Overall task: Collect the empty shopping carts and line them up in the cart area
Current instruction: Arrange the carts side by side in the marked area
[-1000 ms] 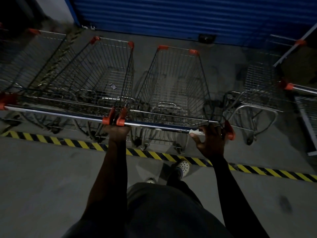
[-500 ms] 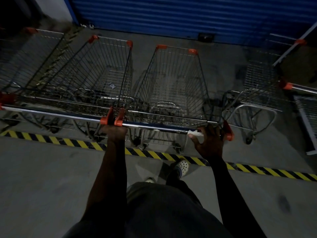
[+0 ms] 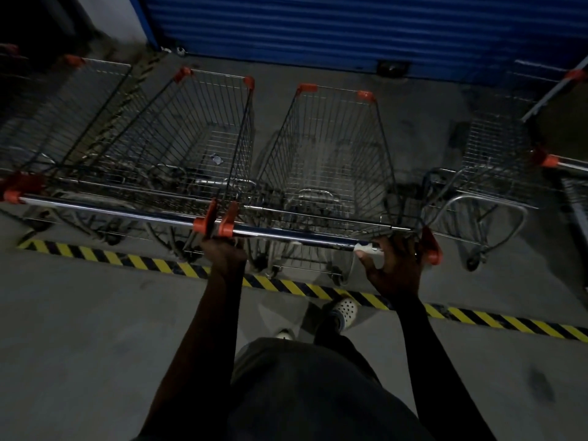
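Observation:
An empty wire shopping cart [image 3: 331,144] with orange corner caps stands right in front of me, past the yellow-black floor stripe [image 3: 286,286]. My left hand [image 3: 224,254] grips the left end of its chrome handle [image 3: 299,237], beside the orange end caps. My right hand [image 3: 394,265] holds the right end, fingers over the bar and thumb spread underneath. A second empty cart [image 3: 197,132] is parked close on its left, the two handles almost in line. A third cart [image 3: 63,122] sits further left.
A blue roller shutter [image 3: 350,27] closes off the far side. Another cart [image 3: 490,160] stands to the right behind a gap, with more cart handles [image 3: 563,162] at the right edge. Bare concrete floor lies behind the stripe, where my feet [image 3: 343,310] are.
Both hands stay on the handle in the same places. The carts barely shift in view.

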`<act>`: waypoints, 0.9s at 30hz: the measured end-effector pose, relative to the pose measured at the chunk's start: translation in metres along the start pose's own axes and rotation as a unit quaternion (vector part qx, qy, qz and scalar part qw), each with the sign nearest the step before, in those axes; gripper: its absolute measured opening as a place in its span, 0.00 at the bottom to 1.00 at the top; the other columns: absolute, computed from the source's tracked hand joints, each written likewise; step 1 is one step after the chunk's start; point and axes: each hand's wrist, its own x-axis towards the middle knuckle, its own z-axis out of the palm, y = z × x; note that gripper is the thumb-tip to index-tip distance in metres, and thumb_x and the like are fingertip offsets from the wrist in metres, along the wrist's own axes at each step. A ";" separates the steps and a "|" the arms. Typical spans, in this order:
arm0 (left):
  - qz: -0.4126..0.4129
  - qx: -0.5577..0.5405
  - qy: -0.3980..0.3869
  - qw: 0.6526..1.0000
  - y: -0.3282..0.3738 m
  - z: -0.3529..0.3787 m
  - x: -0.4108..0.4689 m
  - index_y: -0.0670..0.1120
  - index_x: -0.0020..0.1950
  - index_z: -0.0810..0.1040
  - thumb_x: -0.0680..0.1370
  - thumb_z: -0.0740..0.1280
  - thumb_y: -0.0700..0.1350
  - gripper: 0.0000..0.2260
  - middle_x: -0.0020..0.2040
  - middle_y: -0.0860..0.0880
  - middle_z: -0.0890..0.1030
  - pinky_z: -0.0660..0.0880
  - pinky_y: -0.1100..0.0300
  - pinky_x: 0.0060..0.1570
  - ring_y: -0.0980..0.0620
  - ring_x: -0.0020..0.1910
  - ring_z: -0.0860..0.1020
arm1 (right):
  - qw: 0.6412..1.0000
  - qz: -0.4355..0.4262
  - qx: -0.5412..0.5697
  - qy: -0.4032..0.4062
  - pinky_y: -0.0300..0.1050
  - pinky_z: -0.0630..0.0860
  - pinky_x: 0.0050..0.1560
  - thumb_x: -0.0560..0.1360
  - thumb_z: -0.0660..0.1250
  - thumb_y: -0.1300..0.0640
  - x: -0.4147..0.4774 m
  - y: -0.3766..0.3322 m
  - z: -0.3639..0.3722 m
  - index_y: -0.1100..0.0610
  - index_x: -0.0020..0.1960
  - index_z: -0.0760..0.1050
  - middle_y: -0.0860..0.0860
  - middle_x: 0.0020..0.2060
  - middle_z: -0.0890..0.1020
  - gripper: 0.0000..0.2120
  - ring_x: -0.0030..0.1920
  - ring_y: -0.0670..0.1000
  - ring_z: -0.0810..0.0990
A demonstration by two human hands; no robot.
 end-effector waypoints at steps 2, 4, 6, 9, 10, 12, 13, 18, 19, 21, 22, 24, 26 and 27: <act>0.070 0.008 -0.011 0.997 -0.002 0.003 -0.035 0.32 0.72 0.73 0.87 0.52 0.42 0.20 0.67 0.37 0.79 0.79 0.48 0.63 0.40 0.62 0.81 | 1.000 0.000 0.002 -0.001 0.59 0.71 0.58 0.77 0.69 0.37 -0.001 0.001 0.002 0.51 0.51 0.78 0.50 0.48 0.78 0.17 0.54 0.60 0.76; 0.108 0.117 0.118 0.980 -0.002 0.015 -0.068 0.29 0.64 0.77 0.87 0.56 0.41 0.17 0.57 0.40 0.81 0.77 0.61 0.49 0.44 0.52 0.80 | 1.000 0.006 0.006 -0.007 0.61 0.72 0.58 0.77 0.68 0.35 -0.001 0.002 0.004 0.50 0.51 0.78 0.50 0.49 0.78 0.18 0.55 0.60 0.77; 0.261 0.213 0.066 0.939 0.002 0.022 -0.089 0.34 0.48 0.79 0.85 0.61 0.44 0.15 0.45 0.45 0.79 0.70 0.60 0.44 0.50 0.46 0.77 | 1.000 0.007 0.005 -0.006 0.62 0.72 0.58 0.77 0.68 0.35 -0.001 0.002 0.005 0.50 0.51 0.78 0.50 0.49 0.78 0.19 0.55 0.61 0.77; 0.339 0.356 -0.154 0.857 -0.009 0.026 -0.092 0.44 0.43 0.80 0.81 0.68 0.46 0.09 0.43 0.52 0.78 0.73 0.55 0.49 0.55 0.49 0.77 | 1.000 -0.003 0.002 0.005 0.61 0.72 0.57 0.77 0.69 0.36 -0.002 0.002 0.004 0.51 0.50 0.78 0.50 0.49 0.79 0.18 0.54 0.61 0.77; 0.338 0.397 -0.206 0.828 -0.012 0.030 -0.094 0.49 0.46 0.81 0.79 0.70 0.48 0.05 0.45 0.52 0.80 0.74 0.52 0.51 0.51 0.51 0.78 | 1.000 -0.004 0.002 0.003 0.62 0.72 0.57 0.77 0.70 0.36 -0.002 0.002 0.004 0.51 0.51 0.78 0.50 0.49 0.79 0.18 0.54 0.61 0.77; 0.327 0.455 -0.280 0.780 -0.017 0.033 -0.096 0.54 0.48 0.82 0.75 0.71 0.50 0.03 0.49 0.54 0.82 0.74 0.45 0.57 0.48 0.54 0.79 | 1.000 0.001 0.000 -0.004 0.62 0.71 0.58 0.77 0.69 0.36 -0.001 0.003 0.004 0.51 0.51 0.78 0.50 0.49 0.79 0.18 0.55 0.61 0.78; 0.329 0.467 -0.302 0.763 -0.020 0.033 -0.097 0.54 0.48 0.82 0.73 0.70 0.50 0.04 0.49 0.55 0.83 0.73 0.42 0.59 0.49 0.53 0.79 | 1.000 0.005 0.001 -0.008 0.62 0.71 0.58 0.77 0.69 0.36 -0.001 0.004 0.004 0.50 0.51 0.78 0.50 0.49 0.79 0.18 0.55 0.61 0.77; 0.341 0.479 -0.314 0.745 -0.025 0.026 -0.094 0.53 0.47 0.84 0.75 0.71 0.48 0.03 0.48 0.57 0.84 0.70 0.43 0.63 0.53 0.52 0.80 | 1.000 0.006 -0.011 -0.005 0.58 0.68 0.59 0.76 0.70 0.36 -0.002 0.001 0.003 0.51 0.51 0.79 0.50 0.48 0.79 0.18 0.55 0.60 0.77; 0.337 0.481 -0.311 0.747 -0.025 0.026 -0.093 0.53 0.47 0.84 0.74 0.71 0.48 0.03 0.48 0.57 0.84 0.70 0.44 0.63 0.53 0.52 0.80 | 1.000 0.009 -0.014 -0.006 0.57 0.66 0.59 0.76 0.70 0.36 -0.001 0.000 0.002 0.51 0.51 0.79 0.50 0.48 0.79 0.18 0.55 0.60 0.77; 0.332 0.483 -0.308 0.750 -0.026 0.027 -0.092 0.52 0.47 0.84 0.74 0.71 0.48 0.03 0.48 0.57 0.84 0.70 0.45 0.63 0.53 0.52 0.80 | 1.000 0.012 -0.012 -0.010 0.55 0.65 0.59 0.76 0.69 0.36 -0.001 -0.001 0.001 0.51 0.51 0.80 0.50 0.49 0.79 0.18 0.55 0.60 0.77; 0.330 0.481 -0.307 0.752 -0.027 0.027 -0.093 0.52 0.47 0.84 0.75 0.71 0.48 0.03 0.48 0.57 0.84 0.70 0.45 0.63 0.54 0.51 0.79 | 1.000 0.013 -0.012 -0.009 0.55 0.64 0.59 0.76 0.69 0.36 -0.001 -0.002 0.000 0.51 0.51 0.80 0.49 0.49 0.79 0.18 0.55 0.59 0.77; 0.327 0.482 -0.304 0.754 -0.028 0.026 -0.093 0.52 0.48 0.84 0.75 0.72 0.48 0.03 0.48 0.57 0.84 0.71 0.45 0.63 0.54 0.51 0.79 | 1.000 0.015 -0.011 -0.006 0.54 0.64 0.59 0.76 0.69 0.36 -0.002 -0.003 -0.003 0.50 0.51 0.79 0.48 0.49 0.79 0.17 0.56 0.58 0.76; 0.318 0.489 -0.302 0.754 -0.028 0.027 -0.092 0.53 0.48 0.84 0.76 0.72 0.49 0.03 0.48 0.57 0.84 0.70 0.45 0.63 0.53 0.51 0.80 | 1.000 0.017 0.000 -0.009 0.56 0.65 0.60 0.77 0.69 0.35 -0.002 -0.003 -0.004 0.49 0.51 0.79 0.48 0.49 0.79 0.17 0.56 0.57 0.76; 0.314 0.491 -0.301 0.755 -0.027 0.027 -0.092 0.53 0.48 0.84 0.75 0.71 0.49 0.04 0.48 0.56 0.84 0.70 0.45 0.63 0.52 0.51 0.80 | 1.000 0.015 0.009 -0.011 0.57 0.66 0.60 0.77 0.68 0.35 -0.001 -0.003 -0.004 0.50 0.51 0.79 0.48 0.49 0.79 0.18 0.56 0.57 0.76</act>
